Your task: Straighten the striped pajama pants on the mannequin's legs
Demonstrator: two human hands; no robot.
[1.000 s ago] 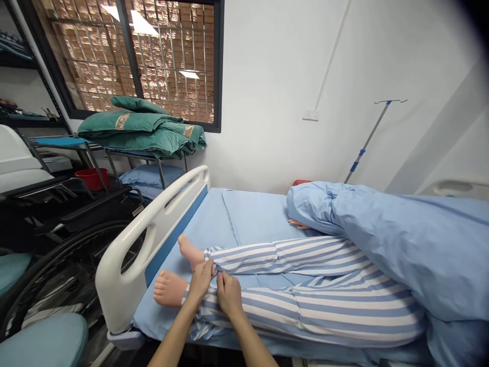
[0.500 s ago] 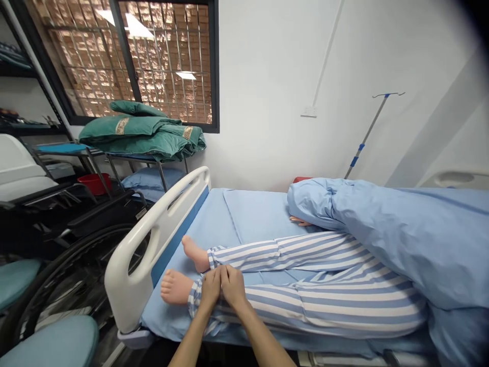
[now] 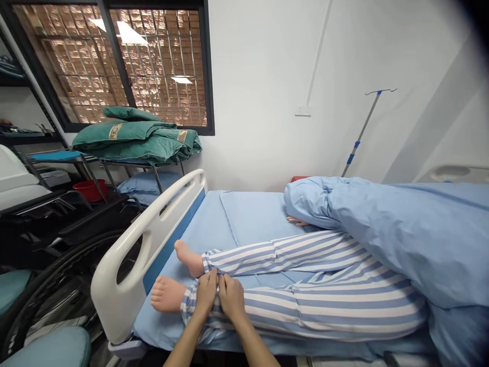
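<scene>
A manikin lies on the bed in blue-and-white striped trousers (image 3: 328,300), its two bare feet (image 3: 168,294) toward the footboard. My left hand (image 3: 207,291) is closed on the near trouser leg just above the ankle. Right beside it, my right hand (image 3: 231,295) is closed on the same leg, a little nearer the knee. Both hands have curled fingers and thumbs close together; the cloth under them is mostly hidden. A light blue quilt (image 3: 401,229) covers the manikin's upper body, and one manikin hand (image 3: 297,221) shows from under its edge.
The white footboard (image 3: 110,285) stands left of the feet. Beyond it are a wheelchair (image 3: 61,270), teal stools (image 3: 57,349), a red bucket (image 3: 90,190) and green folded bedding (image 3: 141,137) on a stand. An IV pole (image 3: 361,133) rises behind the bed.
The view has shifted slightly, moving the bed and window left in the picture. My hands stay on the near trouser leg, with a slightly wider gap between them.
</scene>
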